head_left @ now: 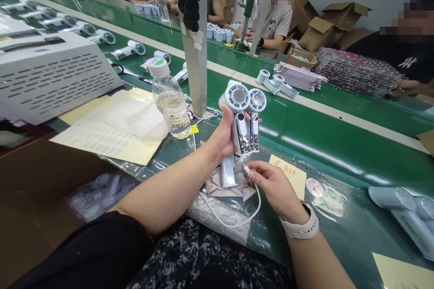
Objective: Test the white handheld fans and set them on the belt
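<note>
My left hand (224, 136) is closed around two small white handheld fans (244, 117), held upright side by side with their round heads on top. My right hand (271, 183), with a white watch on the wrist, pinches the plug end of a white cable (237, 221) just below the fans' bases. The cable loops down toward my lap. A third white fan part (228, 172) lies on a grey pouch under my hands.
A water bottle (169, 99) stands left of a metal post (195, 40). Yellow sticker sheets (111, 131), a grey perforated machine (50, 72), a yellow note (290, 174) and fans along the green conveyor (305, 122) surround me. Other people sit across the belt; boxes pile behind them.
</note>
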A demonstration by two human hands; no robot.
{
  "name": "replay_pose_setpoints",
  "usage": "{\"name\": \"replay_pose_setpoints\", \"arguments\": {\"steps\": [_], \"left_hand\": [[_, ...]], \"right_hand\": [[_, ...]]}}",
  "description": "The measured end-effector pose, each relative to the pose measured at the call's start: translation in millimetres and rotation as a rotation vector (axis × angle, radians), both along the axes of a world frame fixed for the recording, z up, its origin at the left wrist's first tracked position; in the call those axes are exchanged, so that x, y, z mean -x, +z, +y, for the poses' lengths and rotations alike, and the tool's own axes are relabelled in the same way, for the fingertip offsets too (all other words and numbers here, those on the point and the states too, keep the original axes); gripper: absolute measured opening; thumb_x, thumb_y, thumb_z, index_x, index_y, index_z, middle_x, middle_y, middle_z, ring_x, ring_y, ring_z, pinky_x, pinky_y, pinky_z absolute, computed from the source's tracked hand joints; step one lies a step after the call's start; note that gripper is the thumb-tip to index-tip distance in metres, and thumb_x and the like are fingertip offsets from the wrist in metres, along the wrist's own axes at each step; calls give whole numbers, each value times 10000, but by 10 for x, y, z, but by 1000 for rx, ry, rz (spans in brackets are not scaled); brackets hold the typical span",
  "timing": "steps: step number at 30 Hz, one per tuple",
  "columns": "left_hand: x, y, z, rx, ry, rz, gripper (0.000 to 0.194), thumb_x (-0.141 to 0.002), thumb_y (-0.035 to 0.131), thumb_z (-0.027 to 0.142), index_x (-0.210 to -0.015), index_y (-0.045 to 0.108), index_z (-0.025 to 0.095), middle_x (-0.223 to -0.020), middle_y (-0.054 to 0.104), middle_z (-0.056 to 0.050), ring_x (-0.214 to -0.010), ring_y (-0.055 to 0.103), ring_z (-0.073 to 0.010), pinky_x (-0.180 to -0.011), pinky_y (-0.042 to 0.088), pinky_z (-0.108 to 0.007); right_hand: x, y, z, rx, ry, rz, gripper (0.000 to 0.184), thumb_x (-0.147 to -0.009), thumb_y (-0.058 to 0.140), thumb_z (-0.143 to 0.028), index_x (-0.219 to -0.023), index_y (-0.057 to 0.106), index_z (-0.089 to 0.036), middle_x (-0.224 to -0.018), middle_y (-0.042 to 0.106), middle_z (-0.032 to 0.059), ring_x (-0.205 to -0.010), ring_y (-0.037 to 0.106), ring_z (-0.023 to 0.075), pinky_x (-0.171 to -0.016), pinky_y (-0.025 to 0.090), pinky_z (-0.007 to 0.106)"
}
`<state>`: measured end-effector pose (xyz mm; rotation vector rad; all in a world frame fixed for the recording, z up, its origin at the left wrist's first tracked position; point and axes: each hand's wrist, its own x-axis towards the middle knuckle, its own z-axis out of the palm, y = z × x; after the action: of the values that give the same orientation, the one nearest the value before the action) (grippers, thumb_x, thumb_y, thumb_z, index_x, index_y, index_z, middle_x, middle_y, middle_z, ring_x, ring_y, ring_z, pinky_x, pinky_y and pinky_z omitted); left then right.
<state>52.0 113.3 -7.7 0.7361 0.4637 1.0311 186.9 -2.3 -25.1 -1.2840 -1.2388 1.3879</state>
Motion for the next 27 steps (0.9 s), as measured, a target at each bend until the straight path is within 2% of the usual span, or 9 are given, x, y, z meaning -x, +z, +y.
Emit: {"name": "replay_pose_setpoints", "arguments": {"steps": [3, 6, 12, 15, 18, 23, 27], "left_hand": [[-14, -20, -17, -14, -30, 38, 726, -651, 557, 937, -772, 560, 221, -1017, 740, -102, -1020, 699, -264, -854, 568, -404], [-32, -26, -36, -35, -37, 83, 749, -644, 520, 960, -766, 546, 222, -1067, 729, -112, -1081, 680, -285, -859, 569, -414], [-53, -14, -72, -96, 6, 137, 768, -645, 486, 977, -764, 515, 218, -1136, 704, -129, -1169, 634, -306, -907, 561, -431], [-59, -15, -88, -126, 45, 125, 759, -645, 505, 968, -754, 505, 217, -1142, 697, -126, -1155, 636, -305, -901, 560, -441], [-66, -19, -91, -130, 56, 138, 772, -649, 470, 981, -758, 514, 218, -1140, 697, -135, -1165, 631, -314, -889, 562, -449], [-68, -14, -86, -117, 27, 158, 824, -654, 364, 1013, -781, 530, 216, -1166, 692, -136, -1166, 636, -318, -883, 566, -466], [-73, -5, -114, -125, 47, 159, 793, -629, 452, 999, -763, 520, 220, -1137, 695, -137, -1193, 616, -326, -904, 562, -467]], "right_hand": [[57, -12, -12, 28, -37, 119, 324, -765, 805, -505, -868, 749, -204, -759, 724, 27, -692, 677, 194, -686, 552, 359], [125, -25, -30, -26, -113, 175, 339, -803, 782, -535, -795, 684, -211, -631, 651, -22, -620, 645, 161, -635, 527, 316], [341, -73, -70, -108, -231, 282, 404, -880, 685, -589, -764, 527, -237, -438, 423, -119, -405, 436, 100, -504, 485, 268], [444, -102, -84, -105, -270, 350, 412, -900, 664, -584, -756, 493, -238, -426, 387, -136, -366, 366, 78, -460, 437, 236], [459, -96, -89, -110, -268, 358, 391, -912, 659, -563, -766, 499, -238, -428, 382, -135, -370, 360, 80, -461, 434, 237], [401, -49, -100, -141, -250, 304, 382, -929, 649, -542, -751, 503, -238, -458, 414, -116, -412, 420, 95, -524, 496, 272], [434, -64, -117, -126, -304, 332, 383, -925, 651, -547, -757, 496, -239, -449, 403, -124, -397, 412, 91, -521, 485, 266]]}}
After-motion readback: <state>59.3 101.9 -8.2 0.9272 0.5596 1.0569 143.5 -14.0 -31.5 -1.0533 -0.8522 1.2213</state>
